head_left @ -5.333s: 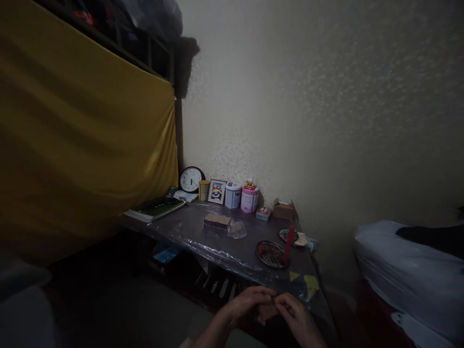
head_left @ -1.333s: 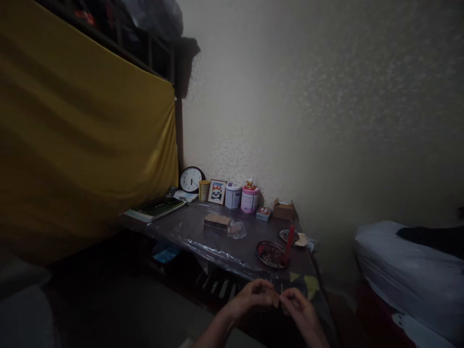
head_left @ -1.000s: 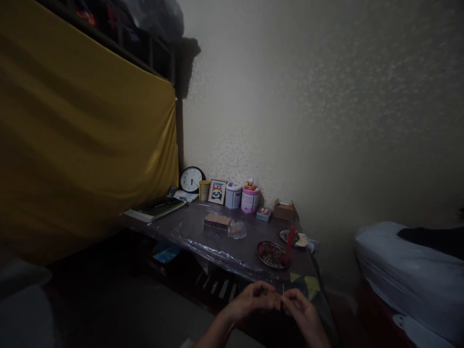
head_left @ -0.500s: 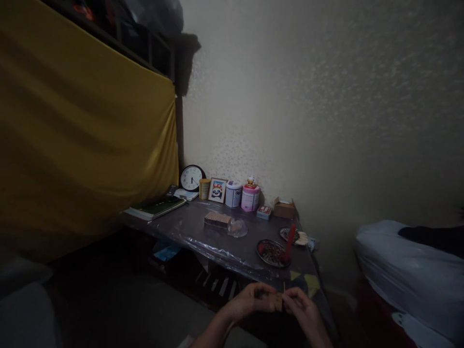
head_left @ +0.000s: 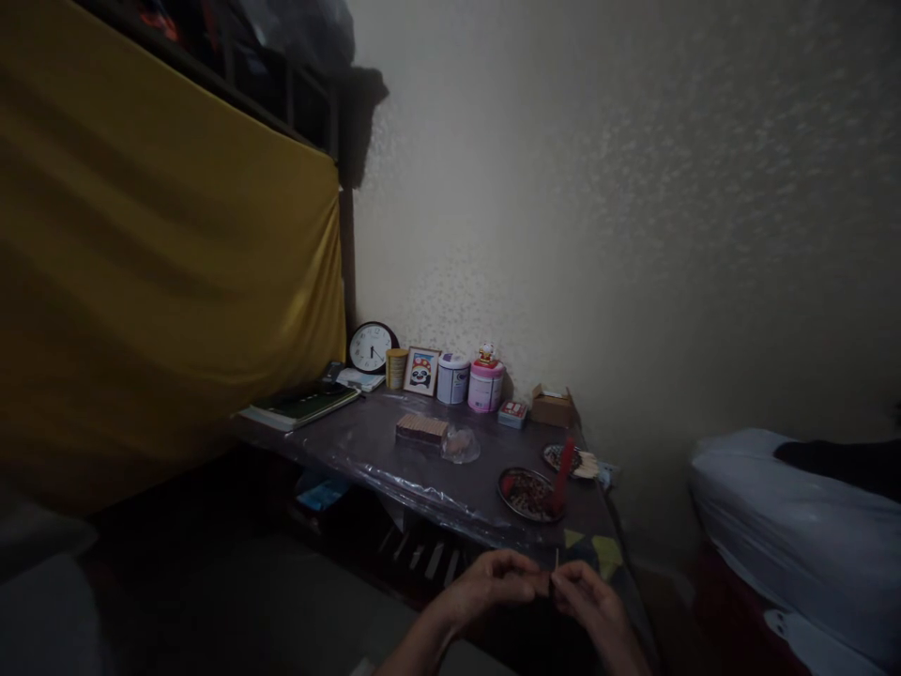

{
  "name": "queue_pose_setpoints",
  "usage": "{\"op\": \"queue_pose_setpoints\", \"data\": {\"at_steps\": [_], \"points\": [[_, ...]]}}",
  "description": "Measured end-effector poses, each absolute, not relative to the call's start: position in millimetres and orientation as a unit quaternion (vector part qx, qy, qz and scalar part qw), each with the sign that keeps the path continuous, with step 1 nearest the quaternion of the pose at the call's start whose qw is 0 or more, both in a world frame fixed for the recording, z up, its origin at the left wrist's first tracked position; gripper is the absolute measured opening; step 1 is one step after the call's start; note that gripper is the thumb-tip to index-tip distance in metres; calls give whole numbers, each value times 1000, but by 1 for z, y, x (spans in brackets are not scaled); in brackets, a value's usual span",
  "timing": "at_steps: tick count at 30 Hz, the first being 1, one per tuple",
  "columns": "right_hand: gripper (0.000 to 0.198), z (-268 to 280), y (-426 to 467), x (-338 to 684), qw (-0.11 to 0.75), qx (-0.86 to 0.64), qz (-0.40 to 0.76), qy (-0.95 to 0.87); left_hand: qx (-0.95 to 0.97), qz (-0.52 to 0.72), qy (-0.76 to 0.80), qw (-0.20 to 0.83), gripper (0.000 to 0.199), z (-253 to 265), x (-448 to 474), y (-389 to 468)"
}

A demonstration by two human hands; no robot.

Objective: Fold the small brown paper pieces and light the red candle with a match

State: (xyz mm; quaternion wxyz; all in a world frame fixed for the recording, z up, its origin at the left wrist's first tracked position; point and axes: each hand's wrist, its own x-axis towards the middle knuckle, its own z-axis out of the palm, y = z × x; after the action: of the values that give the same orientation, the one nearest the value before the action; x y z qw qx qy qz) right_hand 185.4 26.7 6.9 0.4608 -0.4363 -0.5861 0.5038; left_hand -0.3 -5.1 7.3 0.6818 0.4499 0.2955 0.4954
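Near the table's front edge, my left hand (head_left: 491,584) pinches a small brown box-like piece (head_left: 541,584), its fingers closed around the left side. Right beside it, my right hand (head_left: 587,593) has its fingertips pressed together on a thin pale stick (head_left: 557,559) that points upward. The fingertips of both hands almost meet at the brown piece. Dim light hides its details. Beyond the hands stands a dark-rimmed plate (head_left: 525,496) of small reddish-brown bits, with an upright red object (head_left: 564,474) at its right edge.
Behind it sits a smaller plate (head_left: 553,455) near pale sticks (head_left: 586,464). A row of small brown blocks (head_left: 420,429) lies mid-table beside a clear plastic bag (head_left: 461,445). Along the wall stand a clock (head_left: 371,347), a framed picture (head_left: 421,372), tins (head_left: 485,387) and a cardboard box (head_left: 553,407).
The brown piece has tilted, showing less of its face. The thin stick and my right hand have shifted slightly right. Both hands keep their grip.
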Motion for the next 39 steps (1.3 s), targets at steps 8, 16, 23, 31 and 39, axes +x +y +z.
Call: {"op": "queue_pose_setpoints", "data": {"at_steps": [8,16,23,31,39], "points": [[34,11,25,182,471,-439,547,-535,424,491,288,704,40,13,1,-7],[46,6,30,184,475,-415,585,-510,425,478,271,720,36,12,1,-8],[40,-2,34,186,462,-429,582,-514,425,479,262,722,32,10,1,-7],[48,-3,35,186,481,-400,581,-521,414,492,267,718,31,8,1,-6],[46,-3,34,186,481,-388,596,-513,401,522,261,706,32,1,2,-1]]}}
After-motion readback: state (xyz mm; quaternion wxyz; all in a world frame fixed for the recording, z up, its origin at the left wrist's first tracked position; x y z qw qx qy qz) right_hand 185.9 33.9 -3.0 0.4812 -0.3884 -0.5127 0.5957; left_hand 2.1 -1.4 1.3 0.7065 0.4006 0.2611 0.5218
